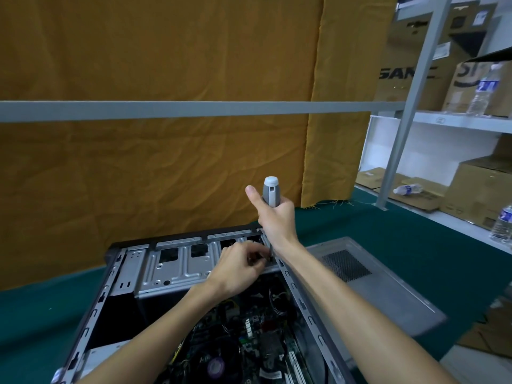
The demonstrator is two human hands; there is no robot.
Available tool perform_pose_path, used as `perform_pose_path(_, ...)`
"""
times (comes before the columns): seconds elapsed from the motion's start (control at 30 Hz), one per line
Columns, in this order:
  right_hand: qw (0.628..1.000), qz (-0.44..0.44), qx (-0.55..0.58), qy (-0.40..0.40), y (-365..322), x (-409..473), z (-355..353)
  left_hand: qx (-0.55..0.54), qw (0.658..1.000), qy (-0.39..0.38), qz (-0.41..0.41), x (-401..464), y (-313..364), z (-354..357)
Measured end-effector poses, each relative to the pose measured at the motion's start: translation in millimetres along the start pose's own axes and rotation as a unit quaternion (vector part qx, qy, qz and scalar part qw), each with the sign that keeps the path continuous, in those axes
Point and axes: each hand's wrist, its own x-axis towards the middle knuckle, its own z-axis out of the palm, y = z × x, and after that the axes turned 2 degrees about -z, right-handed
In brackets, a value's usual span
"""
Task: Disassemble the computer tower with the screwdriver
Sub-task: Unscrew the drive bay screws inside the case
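right grip (273, 214) fisted, thumb up (arm extended); left grip (238, 268) pinching, fingers curled.

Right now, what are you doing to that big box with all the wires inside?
A person is taking apart a computer tower that lies open on its side on a green table. The right hand grips a grey screwdriver upright, tip down at the far corner of the metal frame. The left hand pinches near the tip, probably steadying it or a screw. The removed side panel lies beside the tower, on the right.
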Motion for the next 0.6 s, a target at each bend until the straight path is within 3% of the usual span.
perform_pose_path(0.13, 0.996, 0.058, 0.059, -0.019, -0.2, 9.5, -6.9, -0.054, 0.998, 0.013, 0.004, 3.1, 3.4, 3.5)
perform_pose_path(0.3, 0.975, 0.097, 0.118, -0.161, -2.4, 19.1, -20.9, -0.08, 0.996, 0.007, 0.034, 10.8, 9.6, 4.0)
perform_pose_path(0.43, 0.962, 0.102, 0.088, -0.236, -7.7, 20.9, -26.7, -0.116, 0.993, 0.004, 0.033, 10.1, 13.1, 4.4)
perform_pose_path(0.5, 0.976, 0.071, 0.07, -0.196, -9.6, 19.1, -25.7, -0.129, 0.991, 0.004, 0.019, 9.6, 12.4, 4.5)
perform_pose_path(0.6, 0.997, -0.001, 0.041, -0.067, -10.7, 16.1, -21.2, -0.138, 0.99, 0.008, 0.013, 9.1, 12.8, 5.7)
